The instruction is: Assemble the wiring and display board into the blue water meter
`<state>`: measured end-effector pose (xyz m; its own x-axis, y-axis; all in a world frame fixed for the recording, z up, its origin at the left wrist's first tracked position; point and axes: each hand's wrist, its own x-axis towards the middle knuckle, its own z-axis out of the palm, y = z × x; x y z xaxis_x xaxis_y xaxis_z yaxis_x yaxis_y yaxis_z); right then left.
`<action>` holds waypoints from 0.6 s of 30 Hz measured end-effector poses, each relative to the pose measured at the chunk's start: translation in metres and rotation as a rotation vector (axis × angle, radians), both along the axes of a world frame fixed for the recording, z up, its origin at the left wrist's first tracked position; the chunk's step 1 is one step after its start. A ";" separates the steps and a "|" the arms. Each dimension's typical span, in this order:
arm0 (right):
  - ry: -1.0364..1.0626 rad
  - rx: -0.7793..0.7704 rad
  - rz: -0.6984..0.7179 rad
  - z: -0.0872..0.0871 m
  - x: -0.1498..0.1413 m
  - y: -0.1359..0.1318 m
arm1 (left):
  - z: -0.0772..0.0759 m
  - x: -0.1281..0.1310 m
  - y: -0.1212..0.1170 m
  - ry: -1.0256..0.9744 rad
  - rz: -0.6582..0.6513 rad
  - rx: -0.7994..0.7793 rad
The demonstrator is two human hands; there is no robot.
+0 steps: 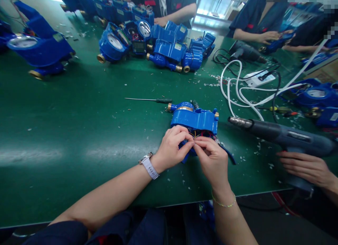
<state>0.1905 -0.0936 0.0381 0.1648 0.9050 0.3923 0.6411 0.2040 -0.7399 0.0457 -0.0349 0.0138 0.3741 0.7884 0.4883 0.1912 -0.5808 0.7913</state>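
Note:
A blue water meter point(194, 120) with brass ends lies open on the green table point(79, 132) in front of me. Thin yellow and red wires point(196, 135) stick out of its near side. My left hand point(173, 146), with a watch on the wrist, pinches at those wires with curled fingers. My right hand point(212, 158) meets it fingertip to fingertip, also closed in a pinch on the wires. Both hands touch the meter's near edge.
A thin screwdriver point(149, 100) lies left of the meter. A heat gun point(285, 136) lies at the right, by another person's hand point(303, 165). White cables point(237, 93), a power strip point(257, 79), several blue meters point(158, 44) and other workers fill the far side.

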 end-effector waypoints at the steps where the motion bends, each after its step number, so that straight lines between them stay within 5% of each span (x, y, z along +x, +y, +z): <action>1: 0.026 -0.009 -0.010 0.000 0.001 0.000 | 0.000 -0.001 0.002 -0.019 0.004 -0.027; 9: 0.184 -0.083 -0.011 0.001 0.008 0.000 | 0.000 -0.007 0.013 -0.062 0.103 -0.051; 13: 0.115 -0.093 -0.004 0.001 0.011 -0.003 | -0.001 -0.007 0.010 -0.016 0.087 0.014; 18: -0.008 -0.092 0.024 0.004 0.015 -0.007 | 0.000 -0.009 0.012 -0.190 0.096 -0.021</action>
<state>0.2058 -0.1005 0.0420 0.1397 0.9410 0.3081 0.6426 0.1505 -0.7512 0.0371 -0.0228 0.0133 0.1994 0.8269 0.5259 0.0911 -0.5499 0.8302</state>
